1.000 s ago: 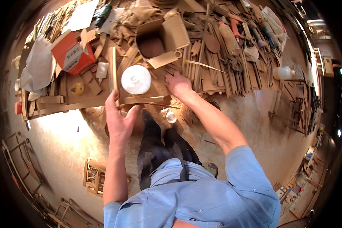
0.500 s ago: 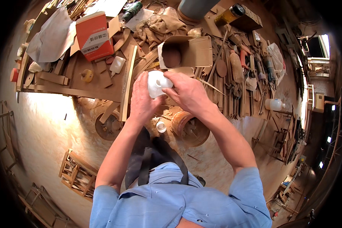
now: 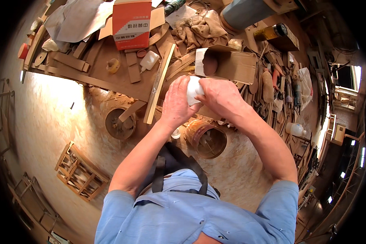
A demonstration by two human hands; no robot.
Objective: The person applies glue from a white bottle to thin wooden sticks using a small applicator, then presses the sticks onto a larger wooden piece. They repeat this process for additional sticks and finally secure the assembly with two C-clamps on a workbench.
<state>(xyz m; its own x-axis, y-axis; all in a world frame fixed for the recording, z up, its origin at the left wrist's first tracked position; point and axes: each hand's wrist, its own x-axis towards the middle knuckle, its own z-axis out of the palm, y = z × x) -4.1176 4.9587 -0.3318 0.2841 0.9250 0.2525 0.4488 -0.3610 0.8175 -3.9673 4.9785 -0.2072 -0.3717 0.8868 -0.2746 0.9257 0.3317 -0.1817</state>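
Before you stretches the workbench (image 3: 120, 88), loaded with timber offcuts and tools along its right-hand part. On the floor to your left sits a wooden frame (image 3: 82, 173) with crossbars. The orange bucket (image 3: 193, 131) stands on the floor below your hands, and a second, darker bucket (image 3: 109, 124) stands to its left with a board leaning out of it. A long pale wood strip (image 3: 160, 83) lies at a slant and reaches past the front edge of the bench. Toward the back are an orange-and-white box (image 3: 131, 24), an open cardboard box (image 3: 240, 69) and, between them, a crumpled brown cloth (image 3: 202, 30).

Your left hand (image 3: 176, 99) and right hand (image 3: 223, 96) come together in front of the cardboard box, both curled around a white rounded object (image 3: 194, 91). It sits between them, gripped from either side; your fingers cover too much of it to tell its kind. A white squeeze bottle (image 3: 150, 60) lies left of the strip, and a smaller yellowish bottle (image 3: 113, 66) is further left.
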